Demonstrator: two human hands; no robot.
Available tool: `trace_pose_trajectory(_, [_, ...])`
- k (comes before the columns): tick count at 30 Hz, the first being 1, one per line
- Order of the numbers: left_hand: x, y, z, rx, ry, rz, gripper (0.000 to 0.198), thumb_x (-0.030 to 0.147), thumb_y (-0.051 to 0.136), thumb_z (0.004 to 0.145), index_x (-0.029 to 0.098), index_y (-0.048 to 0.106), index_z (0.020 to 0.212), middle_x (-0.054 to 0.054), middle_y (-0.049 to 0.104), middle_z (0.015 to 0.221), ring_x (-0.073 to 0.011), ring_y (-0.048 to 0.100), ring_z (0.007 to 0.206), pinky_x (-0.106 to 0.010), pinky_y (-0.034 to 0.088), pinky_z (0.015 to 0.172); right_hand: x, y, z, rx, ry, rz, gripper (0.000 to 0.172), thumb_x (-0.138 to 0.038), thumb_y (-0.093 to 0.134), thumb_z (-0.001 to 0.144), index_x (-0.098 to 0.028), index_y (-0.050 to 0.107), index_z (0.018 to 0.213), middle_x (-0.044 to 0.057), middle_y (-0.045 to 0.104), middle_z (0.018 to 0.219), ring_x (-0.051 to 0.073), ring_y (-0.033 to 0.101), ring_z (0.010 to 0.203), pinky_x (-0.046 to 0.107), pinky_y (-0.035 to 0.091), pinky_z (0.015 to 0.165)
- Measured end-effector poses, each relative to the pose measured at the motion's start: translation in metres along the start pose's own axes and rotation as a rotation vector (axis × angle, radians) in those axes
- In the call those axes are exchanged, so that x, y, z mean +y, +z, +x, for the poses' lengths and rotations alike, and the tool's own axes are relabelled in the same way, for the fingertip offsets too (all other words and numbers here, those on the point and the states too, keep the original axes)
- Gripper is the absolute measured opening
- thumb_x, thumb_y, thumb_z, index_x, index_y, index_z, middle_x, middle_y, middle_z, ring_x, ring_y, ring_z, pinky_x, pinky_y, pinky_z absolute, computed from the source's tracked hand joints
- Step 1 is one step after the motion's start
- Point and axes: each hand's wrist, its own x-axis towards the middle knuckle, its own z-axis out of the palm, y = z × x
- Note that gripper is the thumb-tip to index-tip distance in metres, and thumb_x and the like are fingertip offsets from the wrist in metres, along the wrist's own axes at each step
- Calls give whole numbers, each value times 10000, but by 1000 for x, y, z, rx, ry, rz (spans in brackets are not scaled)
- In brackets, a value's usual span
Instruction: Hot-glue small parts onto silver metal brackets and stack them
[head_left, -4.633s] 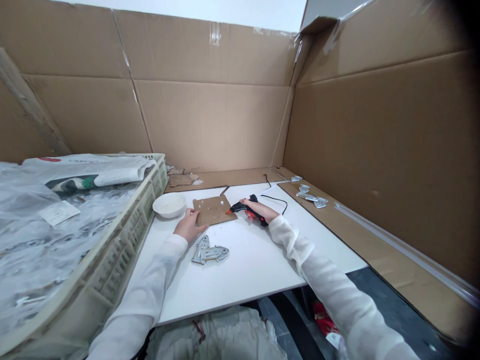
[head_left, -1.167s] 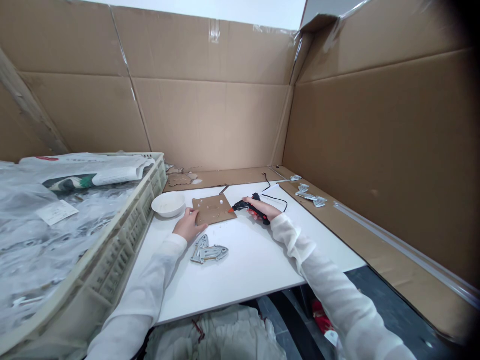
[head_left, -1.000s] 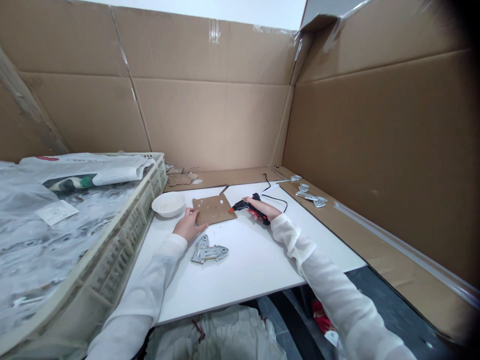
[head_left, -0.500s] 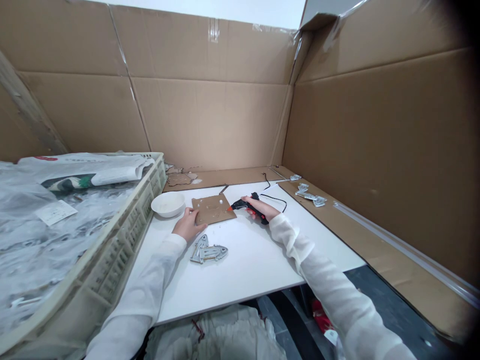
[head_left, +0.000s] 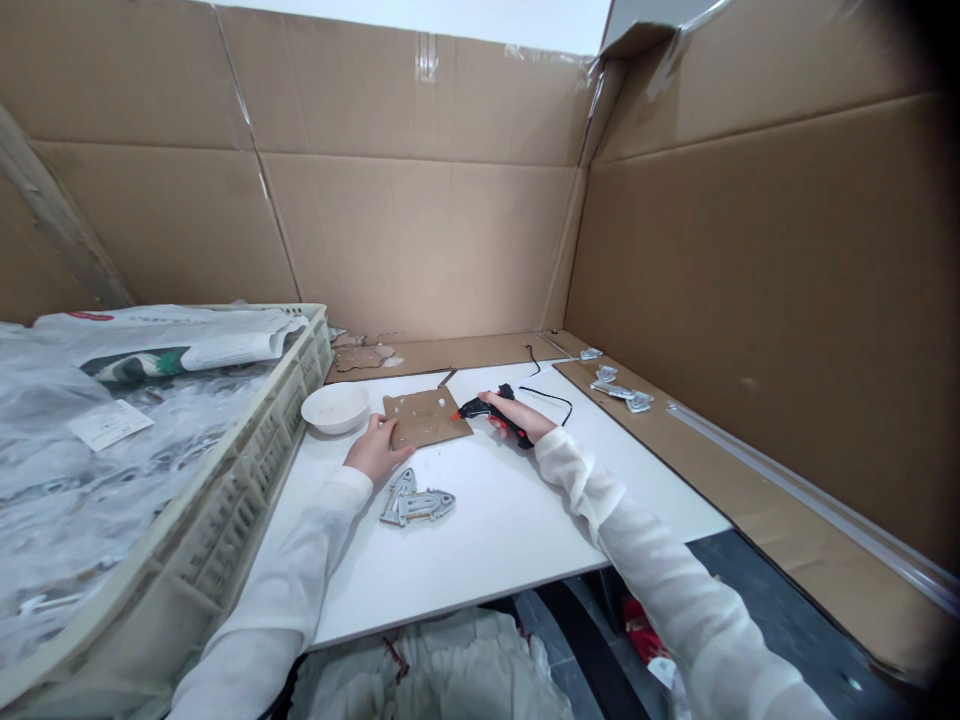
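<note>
My right hand (head_left: 517,415) is wrapped round the handle of a black glue gun (head_left: 476,408) with an orange nozzle. The nozzle tip is over the right part of a square piece of cardboard (head_left: 424,428), which bears whitish blobs. My left hand (head_left: 377,450) grips this cardboard at its near left corner, fingers at the left edge and thumb along the near edge. Two grey fish-shaped pieces (head_left: 417,505) lie partly overlapped on the white table, nearer to me. Beyond my left hand stands a shallow white bowl (head_left: 336,410).
On the left, a cream plastic crate (head_left: 289,440) holds plastic-bagged parts. Cardboard walls (head_left: 442,240) rise behind and at the right. A black cord (head_left: 551,397) trails behind the glue gun. Small grey pieces (head_left: 622,388) lie on the right cardboard strip.
My right hand and the glue gun have shifted slightly left, bringing the nozzle a little further over the cardboard. My left hand and the cardboard look the same.
</note>
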Motion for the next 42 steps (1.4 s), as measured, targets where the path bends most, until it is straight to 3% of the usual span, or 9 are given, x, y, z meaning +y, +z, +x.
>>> trace_pose_trajectory(6, [-2,3,2,10,0,-1,570,469,515,718,153,466,1190,-109,390,1225,-238,562,954,-308,422,847,-11,5,-7,3,-11,-36,430,-530,477,780,-175,458,538,-11,466,432,69,393,343,208,367,425])
trace_pose_trajectory(10, [-2,3,1,15,0,1,557,454,527,715,149,478,1178,-111,393,1223,-237,559,962,-301,421,846,-18,3,-16,-2,-114,7,438,-551,452,784,-167,511,582,20,553,522,98,501,459,210,419,546])
trace_pose_trajectory(17, [0,1,0,10,-3,-1,560,461,521,717,147,474,1179,-113,394,1229,-239,558,965,-291,424,828,-9,-1,-23,-8,-198,-113,474,-559,437,784,-151,576,587,43,625,594,134,578,631,221,415,723])
trace_pose_trajectory(26, [-1,3,-1,2,-9,-7,534,453,514,721,167,471,1170,-108,391,1225,-242,552,958,-306,414,838,-3,3,-18,-36,-103,-52,384,-463,466,812,-168,494,569,12,541,481,105,515,415,219,436,520])
trace_pose_trajectory(42, [1,1,-2,-3,0,10,528,437,515,731,160,463,1178,-104,396,1216,-231,554,963,-289,410,848,-5,7,-20,-2,-55,-60,357,-449,474,812,-167,476,594,-3,494,453,92,469,383,211,416,442])
